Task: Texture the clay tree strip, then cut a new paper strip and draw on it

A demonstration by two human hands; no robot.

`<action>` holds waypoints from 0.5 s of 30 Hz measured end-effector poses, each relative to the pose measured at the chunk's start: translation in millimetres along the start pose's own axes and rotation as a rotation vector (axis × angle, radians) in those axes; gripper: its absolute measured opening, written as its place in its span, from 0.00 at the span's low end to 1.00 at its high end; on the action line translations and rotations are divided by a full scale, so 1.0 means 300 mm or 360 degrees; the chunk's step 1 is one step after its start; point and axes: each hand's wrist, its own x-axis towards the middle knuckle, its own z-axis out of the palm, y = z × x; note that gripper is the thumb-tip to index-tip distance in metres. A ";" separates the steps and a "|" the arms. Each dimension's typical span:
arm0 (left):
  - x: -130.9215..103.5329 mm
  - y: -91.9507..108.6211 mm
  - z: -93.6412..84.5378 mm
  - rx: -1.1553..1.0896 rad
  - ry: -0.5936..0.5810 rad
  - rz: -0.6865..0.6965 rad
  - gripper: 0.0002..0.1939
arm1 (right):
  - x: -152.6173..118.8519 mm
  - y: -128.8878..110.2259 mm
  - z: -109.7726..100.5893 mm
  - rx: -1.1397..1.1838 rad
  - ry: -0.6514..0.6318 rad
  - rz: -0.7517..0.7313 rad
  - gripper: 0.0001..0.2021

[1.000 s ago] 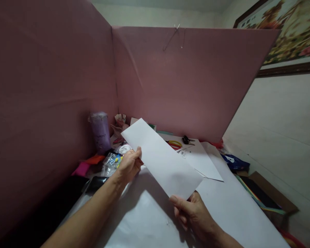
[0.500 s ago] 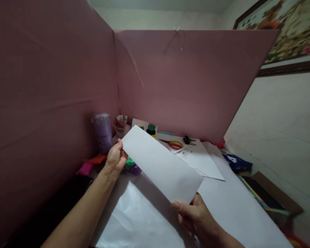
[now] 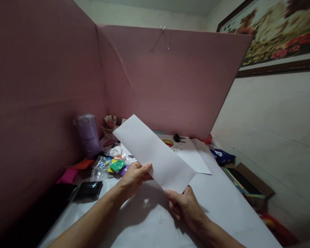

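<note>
A long rectangular sheet of white paper (image 3: 155,151) is held tilted above the table, its far end pointing up and left. My left hand (image 3: 136,174) pinches the paper's near long edge around the middle, thumb on top. At the near right corner my right hand (image 3: 182,203) grips the sheet, thumb on top and fingers curled beneath. Behind the paper, the handles of red and yellow scissors (image 3: 167,142) partly show. A set of keys (image 3: 179,138) lies beyond them on more white sheets (image 3: 196,160).
On the left are a purple cylindrical package (image 3: 88,136), small packets including a green one (image 3: 118,166), and a black packet (image 3: 88,191). Pink panels (image 3: 165,82) stand at the back and left. To the right lie a blue packet (image 3: 222,156) and stacked coloured sheets (image 3: 244,182).
My left hand has slid from the paper's far left corner down its near edge to the middle. My right hand keeps its corner. The view has turned slightly right.
</note>
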 end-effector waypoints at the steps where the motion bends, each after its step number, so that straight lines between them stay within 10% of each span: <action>1: -0.007 -0.015 0.011 0.0083 -0.0099 -0.0029 0.17 | 0.002 0.002 -0.001 -0.0011 0.0013 -0.0008 0.18; 15: -0.009 -0.079 0.034 0.0563 -0.0095 -0.0015 0.24 | 0.008 -0.002 0.001 -0.0057 0.0147 0.0049 0.21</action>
